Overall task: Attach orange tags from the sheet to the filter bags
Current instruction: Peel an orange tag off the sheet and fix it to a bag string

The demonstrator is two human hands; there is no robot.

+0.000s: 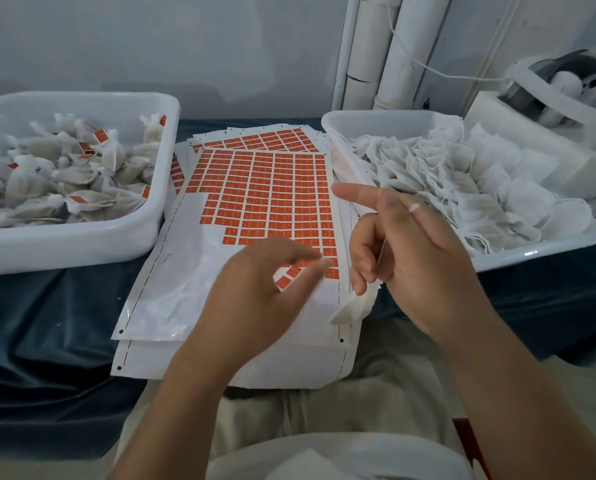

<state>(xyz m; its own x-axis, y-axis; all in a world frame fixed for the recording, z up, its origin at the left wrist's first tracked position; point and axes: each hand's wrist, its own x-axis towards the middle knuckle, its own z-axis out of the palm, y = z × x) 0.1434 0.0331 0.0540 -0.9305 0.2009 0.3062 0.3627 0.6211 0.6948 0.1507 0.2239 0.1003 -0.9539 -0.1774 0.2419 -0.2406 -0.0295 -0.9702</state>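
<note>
**Tag pick in hand at lower centre of frame; string held ready in the other hand**

The fingertips (319,264) of the left hand (255,292) were curled close together over the lowest rows of orange tags (291,273) at centre frame. Motion blur there prevented me from confirming whether a tag was actually pinched, so I could not tell if that hand was closed on anything. The right hand (414,258), right of centre, had its index finger extended towards the upper left while the remaining fingers were folded against the thumb, clamped on a thin white string (381,252). A loop of what looked like the same string sat around the index finger.

The tag sheet (265,199) lay on top of a stack of similar sheets between two white tubs. Its lower left portion was already bare backing; tags remained across the upper and right portions. The left tub (82,237), at the left edge of frame, held filled filter bags (64,174) with orange tags already on them. The right tub (532,252), at the right of frame, held a heap of untagged bags (463,188) with loose strings.

My judgement: the step in hand was lifting one tag from the sheet, with the bag string staged in the right hand to receive it. The next move would call for a clean peel of a single tag, then bringing it to the string and folding it shut around it squarely.
</note>
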